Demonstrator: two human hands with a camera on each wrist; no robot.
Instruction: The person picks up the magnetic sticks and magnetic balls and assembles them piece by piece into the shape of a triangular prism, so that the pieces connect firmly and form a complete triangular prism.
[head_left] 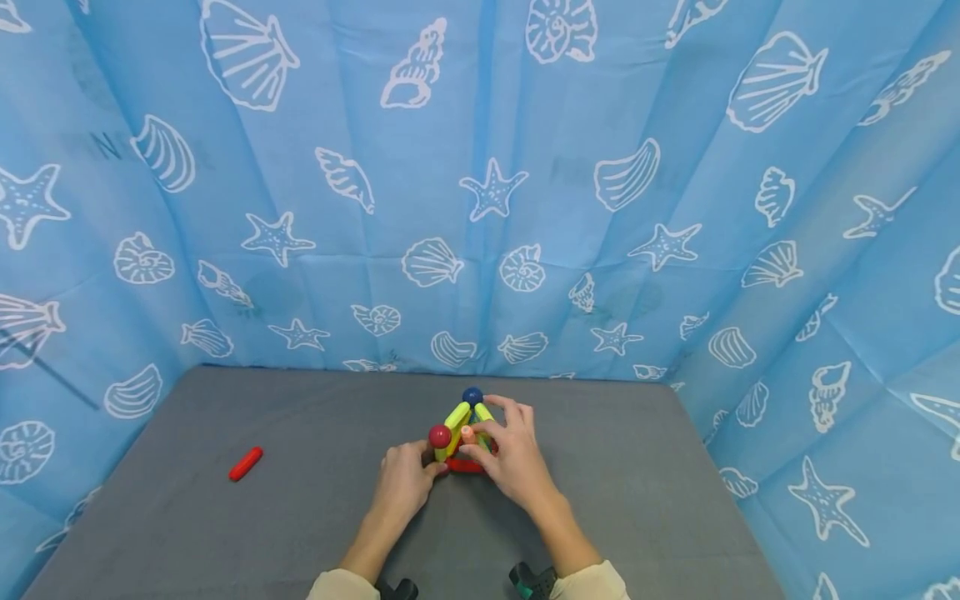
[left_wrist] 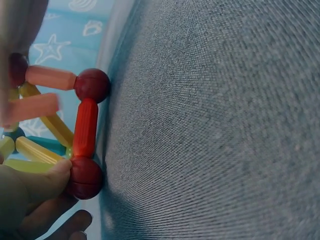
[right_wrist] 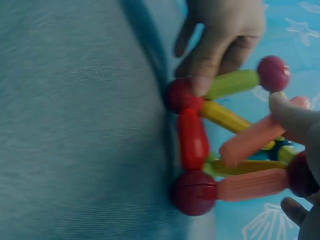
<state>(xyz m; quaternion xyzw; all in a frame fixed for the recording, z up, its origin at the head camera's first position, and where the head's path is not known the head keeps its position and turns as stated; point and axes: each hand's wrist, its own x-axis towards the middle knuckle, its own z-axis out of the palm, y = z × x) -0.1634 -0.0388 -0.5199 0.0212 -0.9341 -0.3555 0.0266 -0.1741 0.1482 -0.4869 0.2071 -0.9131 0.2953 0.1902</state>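
A small frame of toy building sticks and balls stands on the table. In the head view its blue ball (head_left: 472, 396) is at the far top and a red ball (head_left: 439, 436) at the near left. My left hand (head_left: 405, 479) pinches a lower corner ball (left_wrist: 86, 177), joined to a bright red stick (left_wrist: 86, 129) along the bottom. With thumb and finger, my right hand (head_left: 517, 458) holds a loose orange stick (right_wrist: 255, 140) slantwise between the upper red balls. An upright orange stick (right_wrist: 252, 185) joins two balls on the right side; the right fingers partly hide its upper ball.
A single red stick (head_left: 246, 464) lies apart on the left of the grey table (head_left: 337, 417). Behind and to the right hangs a blue curtain (head_left: 480, 317) with white shell prints, close to the table's far edge.
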